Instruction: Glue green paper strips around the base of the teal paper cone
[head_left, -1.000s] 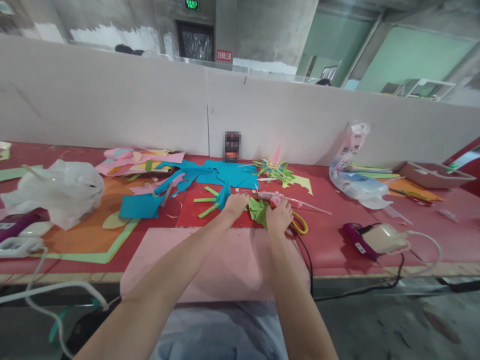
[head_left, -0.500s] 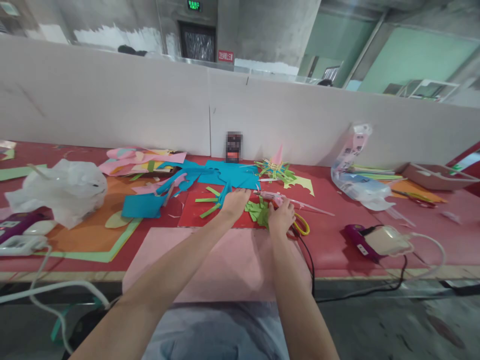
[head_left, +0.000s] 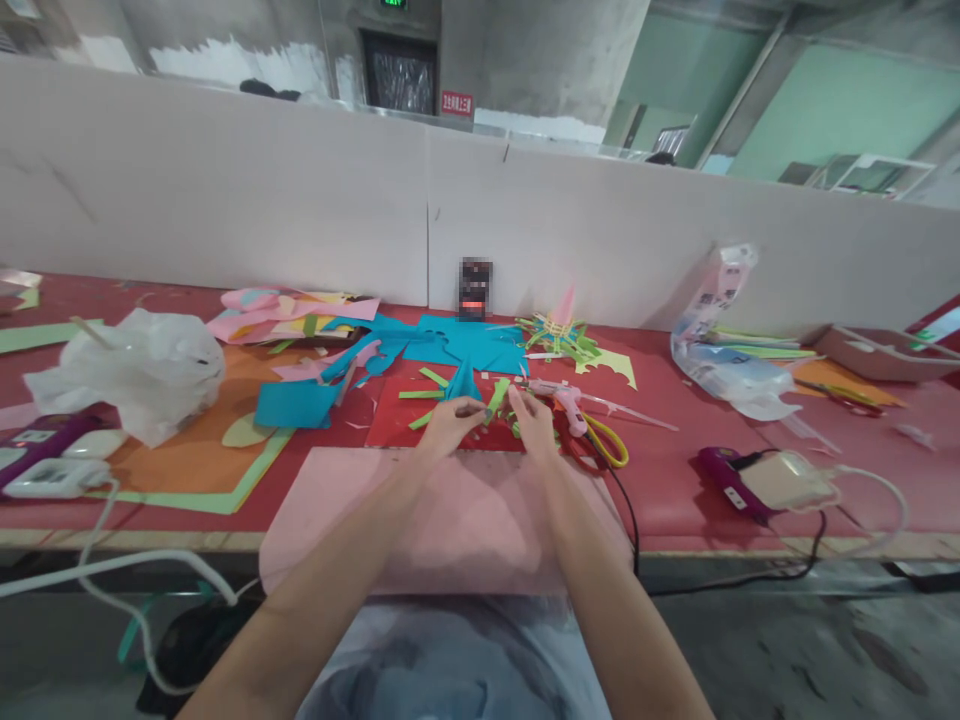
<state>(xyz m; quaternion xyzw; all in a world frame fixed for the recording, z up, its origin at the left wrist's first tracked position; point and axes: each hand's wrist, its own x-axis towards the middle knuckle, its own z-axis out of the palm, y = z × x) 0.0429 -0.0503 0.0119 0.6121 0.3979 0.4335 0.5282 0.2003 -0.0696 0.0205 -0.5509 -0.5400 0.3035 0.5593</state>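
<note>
Sign beyond partition: red, white Chinese characters; green sign (head_left: 394,3), "EXIT". Left hand (head_left: 451,424), right hand (head_left: 534,420) at flat green paper strips (head_left: 498,400), centre, over red sheet (head_left: 390,424); grip of either: cannot tell.

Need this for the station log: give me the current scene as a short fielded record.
left: left hand, fingertips by a narrow green paper strip; grip unclear
right: right hand, on the strip's other side; grip unclear
beyond left: folded blue paper piece
right of right: pink glue gun, lying on the table
far side: spiky paper piece with pink cone and green strips
near side: flat pink mat
far left: crumpled white plastic bag
</note>
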